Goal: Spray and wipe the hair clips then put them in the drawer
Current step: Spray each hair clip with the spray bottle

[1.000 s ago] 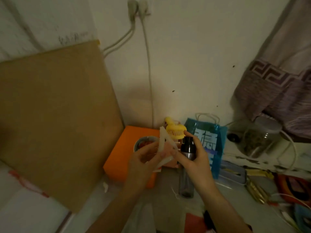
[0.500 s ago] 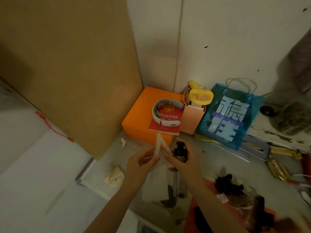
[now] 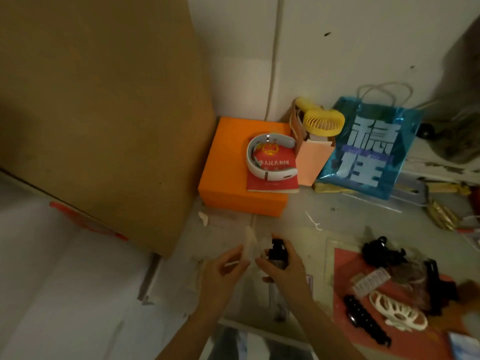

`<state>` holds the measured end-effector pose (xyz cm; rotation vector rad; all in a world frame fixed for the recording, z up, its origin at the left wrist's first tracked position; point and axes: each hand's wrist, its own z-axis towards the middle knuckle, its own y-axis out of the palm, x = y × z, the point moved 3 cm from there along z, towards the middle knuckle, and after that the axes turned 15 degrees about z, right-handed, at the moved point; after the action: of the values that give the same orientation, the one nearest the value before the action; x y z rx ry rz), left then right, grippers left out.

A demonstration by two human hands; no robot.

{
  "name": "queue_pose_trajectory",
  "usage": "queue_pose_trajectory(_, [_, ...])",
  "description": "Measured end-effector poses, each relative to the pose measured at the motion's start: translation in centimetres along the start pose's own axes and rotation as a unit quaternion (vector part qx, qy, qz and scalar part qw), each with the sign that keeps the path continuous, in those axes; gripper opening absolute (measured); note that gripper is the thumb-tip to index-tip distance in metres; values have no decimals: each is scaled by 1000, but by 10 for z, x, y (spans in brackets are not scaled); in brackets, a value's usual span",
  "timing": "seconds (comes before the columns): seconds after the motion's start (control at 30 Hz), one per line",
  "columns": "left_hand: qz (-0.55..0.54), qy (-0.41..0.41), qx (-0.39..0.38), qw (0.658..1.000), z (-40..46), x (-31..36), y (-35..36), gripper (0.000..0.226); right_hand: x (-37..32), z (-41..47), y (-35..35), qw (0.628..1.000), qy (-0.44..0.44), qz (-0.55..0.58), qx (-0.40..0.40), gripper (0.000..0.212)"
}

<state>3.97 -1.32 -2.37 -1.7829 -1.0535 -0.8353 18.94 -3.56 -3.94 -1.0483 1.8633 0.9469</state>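
The pale translucent plastic hair clip [image 3: 250,242], blurred, was pinched by the left hand [image 3: 223,271] above the counter's [image 3: 345,222] near middle. It looked light, stiff and likely slick once sprayed, so best held by its edges. Just beside it, the right hand [image 3: 285,268] gripped the dark-capped clear spray bottle [image 3: 277,254]. More black and cream clips [image 3: 397,311] lay on a red mat [image 3: 345,271] toward the right edge.

Two large pale characters, "稳住", are printed on the blue bag [image 3: 368,149]. "华人民共和国" can be read on the red booklet [image 3: 272,175], under a round emblem; smaller print is blurred.
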Motion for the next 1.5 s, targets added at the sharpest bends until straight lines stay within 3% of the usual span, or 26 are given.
queue_pose_trajectory(0.27, [19, -70, -37, 997, -9, -59, 2, 28, 55, -20, 2, 997, 40, -13, 64, 48])
queue_pose_trajectory(0.57, [41, -127, -6, 991, -6, -100, 20, 19, 93, -17, -7, 992, 42, -103, 52, 53])
queue_pose_trajectory(0.87, [49, -130, 35, 990, -4, -117, 24, 24, 106, -14, -8, 992, 42, -113, 44, 52])
queue_pose_trajectory(1.5, [85, -101, 50, 990, 11, -110, 30, 14, 90, -9, -43, 989, 54, -73, 115, 62])
